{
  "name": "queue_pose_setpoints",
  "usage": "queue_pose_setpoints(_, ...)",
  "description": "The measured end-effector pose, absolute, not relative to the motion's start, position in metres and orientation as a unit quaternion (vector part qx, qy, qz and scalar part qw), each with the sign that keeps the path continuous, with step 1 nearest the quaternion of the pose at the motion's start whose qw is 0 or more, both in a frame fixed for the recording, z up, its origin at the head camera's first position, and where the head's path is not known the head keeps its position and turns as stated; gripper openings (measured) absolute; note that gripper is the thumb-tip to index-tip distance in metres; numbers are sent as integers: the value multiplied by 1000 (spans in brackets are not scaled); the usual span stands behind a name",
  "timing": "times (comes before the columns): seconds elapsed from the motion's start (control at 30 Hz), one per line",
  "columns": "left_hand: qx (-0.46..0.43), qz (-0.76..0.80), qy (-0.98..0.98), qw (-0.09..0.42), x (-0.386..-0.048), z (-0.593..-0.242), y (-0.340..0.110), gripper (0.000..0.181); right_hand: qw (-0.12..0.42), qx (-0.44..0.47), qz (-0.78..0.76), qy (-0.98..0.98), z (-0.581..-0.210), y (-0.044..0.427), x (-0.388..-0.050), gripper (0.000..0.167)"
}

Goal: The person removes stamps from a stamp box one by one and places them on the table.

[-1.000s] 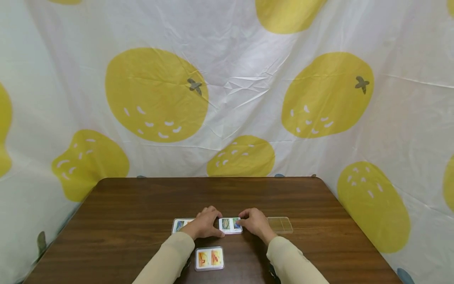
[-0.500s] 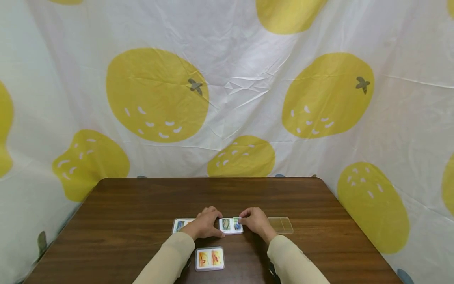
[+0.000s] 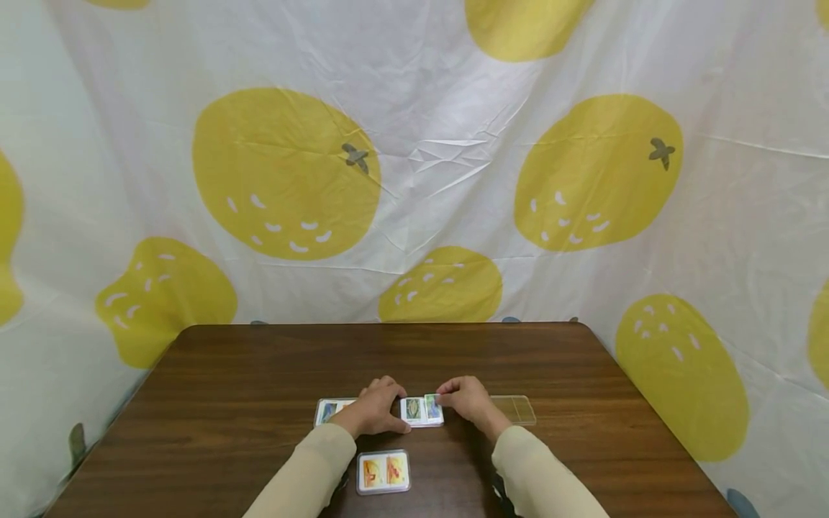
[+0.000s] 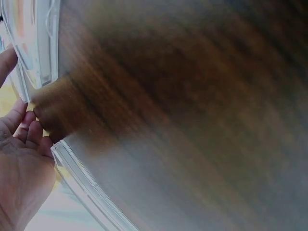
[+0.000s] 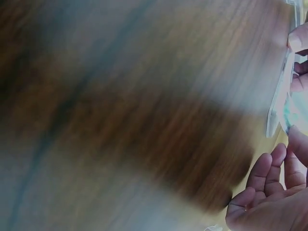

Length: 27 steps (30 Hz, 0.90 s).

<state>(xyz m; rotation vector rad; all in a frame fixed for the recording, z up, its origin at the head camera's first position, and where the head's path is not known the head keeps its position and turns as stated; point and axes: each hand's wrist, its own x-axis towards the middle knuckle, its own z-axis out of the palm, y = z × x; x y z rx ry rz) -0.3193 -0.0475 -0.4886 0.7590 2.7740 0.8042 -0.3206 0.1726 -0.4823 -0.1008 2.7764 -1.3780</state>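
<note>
In the head view, a flat clear case (image 3: 422, 424) with two picture cards lies mid-table. My left hand (image 3: 374, 409) grips its left end, thumb at the near edge and index finger at the far edge. My right hand (image 3: 469, 400) pinches a blue-green picture card (image 3: 432, 409) at the case's right end. That card sits slightly askew beside a second card (image 3: 413, 409), which lies flat. In the right wrist view, thumb and finger of the right hand (image 5: 274, 187) meet the card's edge (image 5: 291, 115) above the case rim (image 5: 275, 108); the other fingers are loosely bent.
Partly under my left forearm lies another card case (image 3: 327, 411). Nearer to me is a case with two orange picture cards (image 3: 383, 473). A transparent lid or tray (image 3: 518, 410) lies right of my right hand. The wooden table (image 3: 259, 367) ends at a fruit-print cloth (image 3: 414, 180).
My right hand has shifted slightly up and away, and the blue-green card has moved with it, its far edge now rising past the neighbouring card. The left hand and case stay put.
</note>
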Motion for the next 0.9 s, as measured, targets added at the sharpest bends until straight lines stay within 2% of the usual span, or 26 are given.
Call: queue_pose_setpoints(0.9,248,267,927,82,-320,-489,-48,57,16,-43,-471,881,-480,183,-313,7)
